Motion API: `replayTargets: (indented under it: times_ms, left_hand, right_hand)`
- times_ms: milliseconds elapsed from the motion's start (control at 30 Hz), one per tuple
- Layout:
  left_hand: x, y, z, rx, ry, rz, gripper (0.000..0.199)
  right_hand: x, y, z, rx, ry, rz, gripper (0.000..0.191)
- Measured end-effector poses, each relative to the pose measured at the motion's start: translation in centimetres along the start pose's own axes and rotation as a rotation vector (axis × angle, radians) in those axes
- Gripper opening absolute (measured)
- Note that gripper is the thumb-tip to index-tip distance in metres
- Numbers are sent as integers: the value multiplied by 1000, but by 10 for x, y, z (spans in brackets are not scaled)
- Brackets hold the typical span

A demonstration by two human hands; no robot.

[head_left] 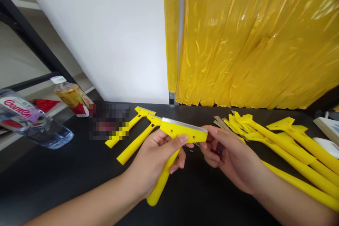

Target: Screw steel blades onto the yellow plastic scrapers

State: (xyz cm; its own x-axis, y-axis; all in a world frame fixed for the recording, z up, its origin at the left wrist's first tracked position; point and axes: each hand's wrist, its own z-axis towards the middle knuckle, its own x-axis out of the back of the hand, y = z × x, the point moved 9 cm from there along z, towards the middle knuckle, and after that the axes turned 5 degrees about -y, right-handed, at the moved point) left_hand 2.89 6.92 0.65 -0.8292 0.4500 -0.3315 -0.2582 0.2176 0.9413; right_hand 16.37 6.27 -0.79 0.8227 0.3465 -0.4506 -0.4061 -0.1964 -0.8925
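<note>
Bench (53, 187) | yellow scraper (165, 180), handle down-left — left hand (155, 159) grips, right hand (227, 152) pinches head (198, 136)

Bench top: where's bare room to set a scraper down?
Bare black bench top lies between the water bottle and the left hand gripping a yellow scraper, and below the right hand. Crowded: the right end, piled with yellow scrapers.

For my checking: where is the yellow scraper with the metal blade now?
In the head view, the yellow scraper is in the left hand, its right end held by the right hand, above the black table.
</note>
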Motion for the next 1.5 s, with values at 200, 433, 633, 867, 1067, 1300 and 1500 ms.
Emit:
replayTargets:
  times_ms: [200,433,633,867,1067,1300,1500]
  left_hand:
    - [-1,-1,1,15,-22,-7,20]
    - [-1,-2,0,26,-17,6,21]
    - [0,-1,-1,20,-8,47,23]
    - [9,9,1,-35,47,228,30]
    - [11,6,2,-3,22,282,29]
    - [9,-1,2,80,33,216,32]
    - [11,-7,2,108,38,253,33]
  right_hand:
    - [2,0,2,17,0,-11,31]
    - [10,-3,1,47,52,-116,33]
    - [4,-6,-2,-2,17,-87,33]
    - [0,-8,-7,-115,-13,-1,33]
    - [1,-12,-4,-76,-19,-143,28]
    - [6,-4,-4,-120,47,-208,20]
    - [5,0,-2,-129,42,-157,26]
